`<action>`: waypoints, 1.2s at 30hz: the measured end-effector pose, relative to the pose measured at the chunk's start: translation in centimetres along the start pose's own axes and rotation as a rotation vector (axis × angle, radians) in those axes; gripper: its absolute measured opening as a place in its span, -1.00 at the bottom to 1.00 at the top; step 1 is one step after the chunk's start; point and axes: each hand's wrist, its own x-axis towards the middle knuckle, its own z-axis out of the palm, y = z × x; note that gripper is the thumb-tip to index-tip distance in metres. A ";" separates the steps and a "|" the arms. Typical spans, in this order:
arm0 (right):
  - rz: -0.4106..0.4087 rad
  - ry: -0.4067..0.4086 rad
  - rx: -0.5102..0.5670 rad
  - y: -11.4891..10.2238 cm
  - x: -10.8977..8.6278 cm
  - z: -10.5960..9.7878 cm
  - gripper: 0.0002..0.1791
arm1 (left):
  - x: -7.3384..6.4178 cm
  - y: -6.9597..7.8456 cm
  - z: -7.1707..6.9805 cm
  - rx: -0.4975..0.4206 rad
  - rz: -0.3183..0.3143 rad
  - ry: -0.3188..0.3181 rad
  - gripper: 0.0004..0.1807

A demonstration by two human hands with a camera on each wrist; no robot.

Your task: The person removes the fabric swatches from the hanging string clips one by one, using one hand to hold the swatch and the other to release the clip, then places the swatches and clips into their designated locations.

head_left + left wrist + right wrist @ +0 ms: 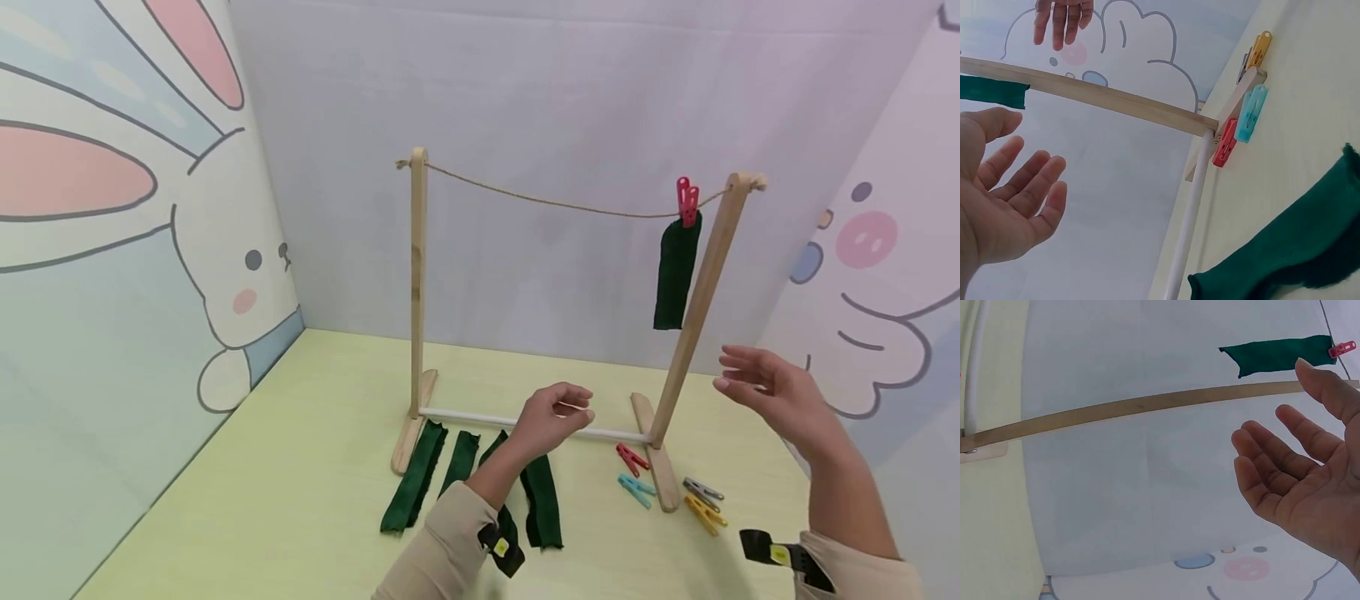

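In the head view a green cloth strip (677,275) hangs from the rope line (555,202) near the right post, gripped at its top by red clothespins (687,202). My left hand (551,421) hovers over the green strips, fingers loosely bent, with nothing in it. To the right of the post, my right hand (780,400) is in the air, fingers relaxed and holding nothing. Both palms look bare in the wrist views, the left hand (1013,187) and the right hand (1304,462) alike. Several green cloth strips (417,479) lie on the table, partly hidden by my left arm.
The wooden stand has a left post (417,283), a right post (701,308) and a white bottom bar (472,416). Near its right foot (660,471) lie a red clothespin (632,459), a blue clothespin (637,490), a grey one (703,489) and yellow clothespins (705,513).
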 end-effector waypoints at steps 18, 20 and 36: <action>-0.075 0.155 0.073 -5.4 4.4 -3.9 -0.45 | 4.5 4.5 0.6 0.088 0.103 0.056 -0.68; -0.069 0.150 0.074 -5.9 4.9 -4.2 -0.44 | 5.1 4.8 0.8 0.093 0.109 0.067 -0.69; -0.156 0.182 0.073 -9.6 8.1 -5.9 -0.45 | 8.5 6.4 1.7 0.028 0.061 0.188 -0.73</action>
